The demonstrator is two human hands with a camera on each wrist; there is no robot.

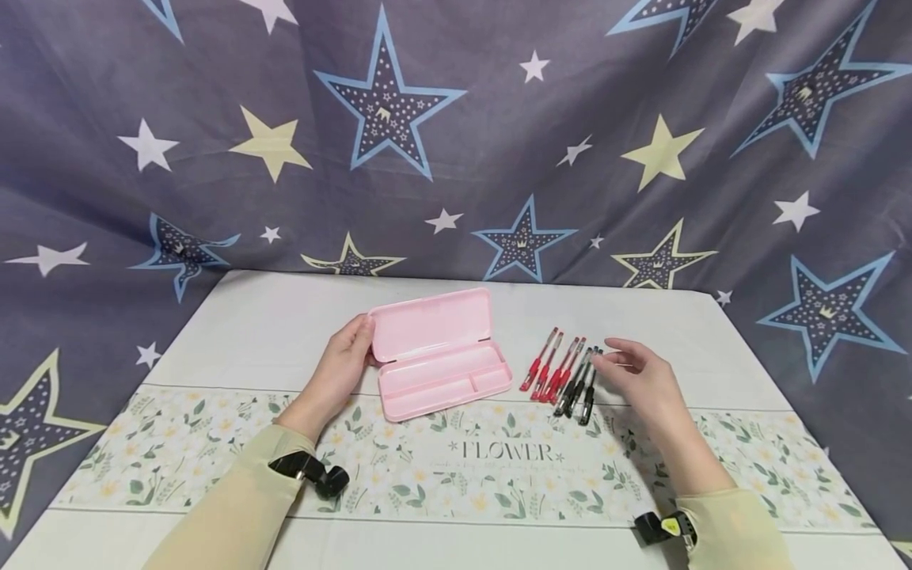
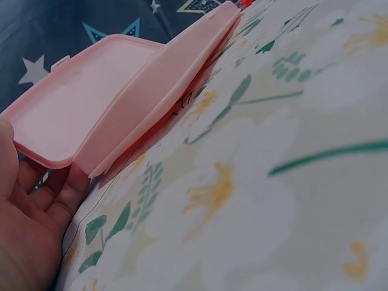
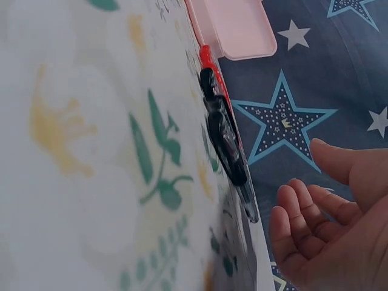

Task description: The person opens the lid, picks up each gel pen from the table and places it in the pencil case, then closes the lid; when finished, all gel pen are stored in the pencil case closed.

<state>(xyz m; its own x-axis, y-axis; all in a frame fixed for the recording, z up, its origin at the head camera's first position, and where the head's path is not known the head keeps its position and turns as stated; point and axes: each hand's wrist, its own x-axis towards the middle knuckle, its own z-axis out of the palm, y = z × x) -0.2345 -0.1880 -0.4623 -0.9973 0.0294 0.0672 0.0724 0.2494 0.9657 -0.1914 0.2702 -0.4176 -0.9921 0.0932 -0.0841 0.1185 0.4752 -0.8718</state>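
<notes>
A pink pencil case (image 1: pixel 431 326) lies open on the table with its lid raised at the back. Its lower half has long compartments and one small section at the right, with nothing in them. My left hand (image 1: pixel 333 370) grips the left edge of the lid near the hinge, thumb in front and fingers behind. To the right of the case, red pens (image 1: pixel 536 369) and black pens (image 1: pixel 587 402) lie side by side in a slanted row. Beside the black pens hovers my right hand (image 1: pixel 644 388), fingers loosely bent around nothing; the right wrist view shows a gap between them.
A white table cover (image 1: pixel 299 305) with a floral band reading "FLOWER" spreads under everything. Behind the table hangs a dark curtain (image 1: pixel 456 142) printed with stars. Both wrists carry black camera straps.
</notes>
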